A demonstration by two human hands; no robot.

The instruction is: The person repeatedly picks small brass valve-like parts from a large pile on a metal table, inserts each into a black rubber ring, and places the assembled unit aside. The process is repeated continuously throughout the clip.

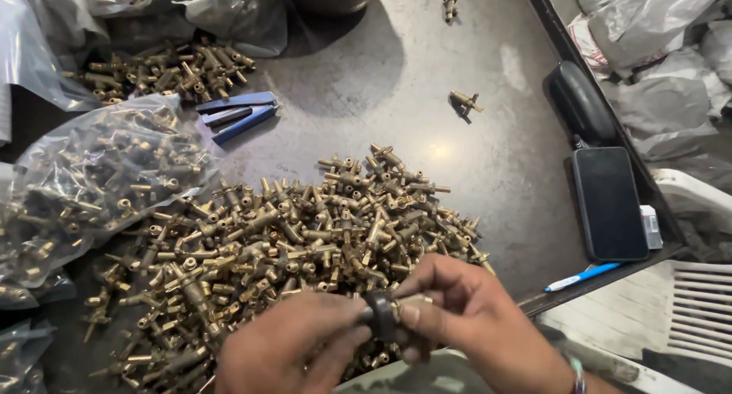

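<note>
Near bottom edge, left hand [293,344] and right hand [465,318] pinch dark ring [381,316] onto brass part [408,306], held above pile [282,241] on desk [396,89] for easy reach.

Blue stapler [235,113], black phone [608,203], blue pen [582,277], clear bag of fittings [91,180].
</note>
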